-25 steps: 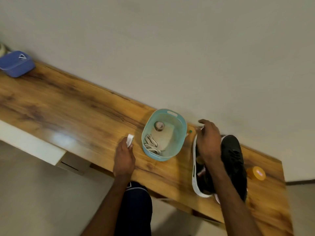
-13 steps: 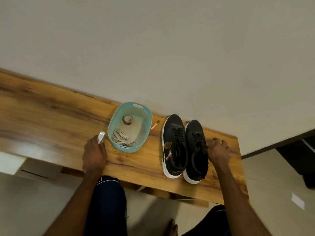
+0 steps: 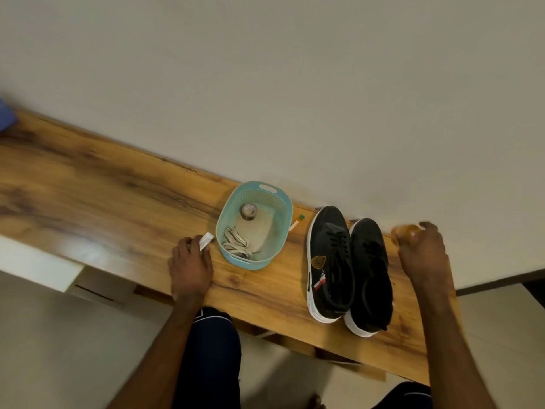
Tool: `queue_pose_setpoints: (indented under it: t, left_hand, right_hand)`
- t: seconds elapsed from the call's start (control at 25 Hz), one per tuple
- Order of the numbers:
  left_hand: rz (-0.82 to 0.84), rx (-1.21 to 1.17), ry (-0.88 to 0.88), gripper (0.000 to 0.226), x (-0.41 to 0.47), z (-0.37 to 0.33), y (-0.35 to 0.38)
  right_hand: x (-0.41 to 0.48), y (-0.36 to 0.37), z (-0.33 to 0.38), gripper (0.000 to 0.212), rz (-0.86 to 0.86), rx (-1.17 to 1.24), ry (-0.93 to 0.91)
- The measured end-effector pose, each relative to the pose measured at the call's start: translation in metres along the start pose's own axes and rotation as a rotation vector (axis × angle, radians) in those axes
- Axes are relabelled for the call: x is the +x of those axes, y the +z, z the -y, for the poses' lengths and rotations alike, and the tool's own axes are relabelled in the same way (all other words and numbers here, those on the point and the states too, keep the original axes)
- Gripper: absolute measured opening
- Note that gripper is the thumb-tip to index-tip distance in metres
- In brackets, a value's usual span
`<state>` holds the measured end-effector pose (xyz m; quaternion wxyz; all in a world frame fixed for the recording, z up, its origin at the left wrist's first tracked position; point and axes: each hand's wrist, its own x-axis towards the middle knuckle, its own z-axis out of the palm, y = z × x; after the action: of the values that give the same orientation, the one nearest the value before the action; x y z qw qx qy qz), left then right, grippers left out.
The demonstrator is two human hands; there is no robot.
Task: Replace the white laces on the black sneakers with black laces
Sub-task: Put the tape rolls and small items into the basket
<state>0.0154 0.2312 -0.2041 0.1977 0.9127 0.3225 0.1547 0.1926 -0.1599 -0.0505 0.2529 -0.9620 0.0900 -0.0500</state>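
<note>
Black sneakers [image 3: 333, 261] stand paired on the tabletop [image 3: 118, 202], toes to the wall [image 3: 295, 84], just left of the right hand [image 3: 423, 252], its grip curled over a blurred orange object [image 3: 408, 231]; the farther left hand [image 3: 191, 265] pinches a white slip [image 3: 206, 241] beside the basket [image 3: 250, 263] holding white laces [image 3: 236, 246].

No text could be read; the gold badge [image 3: 318, 261] on the sneaker [image 3: 327, 231] at five o'clock was illegible.

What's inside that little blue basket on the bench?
In the basket lie a bundle of pale laces and a small roll of tape, on a pale sheet. Anything under the sheet or laces is covered.
</note>
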Motion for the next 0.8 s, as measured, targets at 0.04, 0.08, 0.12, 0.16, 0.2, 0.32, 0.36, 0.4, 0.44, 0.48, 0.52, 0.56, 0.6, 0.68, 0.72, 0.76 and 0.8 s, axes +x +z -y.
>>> queue_pose_setpoints:
  t: [0.04,0.08,0.12,0.16,0.2,0.32,0.36,0.4,0.44,0.48,0.52,0.56,0.6,0.68,0.72,0.76,0.8]
  left_hand:
    - [-0.003,-0.005,-0.003,0.034,0.0,0.001,0.001]
    - [-0.007,-0.015,-0.007,0.034,0.001,0.002,0.002]
    - [-0.01,-0.03,-0.011,0.034,0.001,0.001,0.002]
    - [-0.012,-0.046,-0.015,0.034,0.0,0.001,0.002]
    - [-0.017,-0.058,-0.018,0.034,0.0,0.001,0.003]
    - [-0.034,-0.09,-0.028,0.032,0.0,0.002,0.002]
    - [-0.033,-0.1,-0.035,0.031,0.001,0.002,0.002]
    - [-0.03,-0.103,-0.039,0.03,0.001,0.001,0.002]
    - [-0.028,-0.099,-0.042,0.03,0.002,0.001,0.001]
    - [-0.026,-0.09,-0.044,0.03,0.002,0.001,0.001]
    - [-0.026,-0.081,-0.045,0.03,0.002,0.0,0.0]
    - [-0.027,-0.074,-0.046,0.029,0.003,0.0,0.0]
    - [-0.027,-0.072,-0.046,0.029,0.003,0.0,0.001]
    - [-0.027,-0.066,-0.052,0.029,0.002,0.002,0.001]
    - [-0.03,-0.065,-0.056,0.029,0.002,0.003,0.002]
    - [-0.03,-0.068,-0.058,0.029,0.002,0.004,0.002]
    - [-0.024,-0.071,-0.061,0.029,0.002,0.004,0.002]
  right_hand:
    - [-0.003,0.002,0.027,0.056,-0.006,0.077,-0.096]
    - [-0.008,0.008,0.057,0.055,0.017,0.163,-0.19]
    - [-0.015,0.018,0.087,0.054,0.069,0.245,-0.279]
    - [-0.024,0.033,0.116,0.054,0.142,0.296,-0.362]
    - [-0.034,0.051,0.143,0.054,0.223,0.296,-0.453]
    - [-0.057,0.107,0.193,0.054,0.419,0.031,-0.696]
    - [-0.059,0.122,0.2,0.053,0.453,-0.1,-0.74]
    - [-0.06,0.134,0.204,0.052,0.481,-0.225,-0.764]
    - [-0.06,0.144,0.206,0.05,0.509,-0.32,-0.77]
    - [-0.059,0.152,0.206,0.049,0.534,-0.378,-0.756]
    - [-0.057,0.158,0.206,0.048,0.551,-0.409,-0.732]
    - [-0.054,0.163,0.206,0.048,0.556,-0.426,-0.71]
    - [-0.051,0.166,0.205,0.049,0.551,-0.431,-0.687]
    - [-0.047,0.17,0.206,0.052,0.535,-0.412,-0.651]
    - [-0.047,0.172,0.206,0.053,0.533,-0.405,-0.64]
    - [-0.048,0.174,0.206,0.053,0.542,-0.405,-0.635]
    - [-0.049,0.176,0.206,0.051,0.556,-0.417,-0.635]
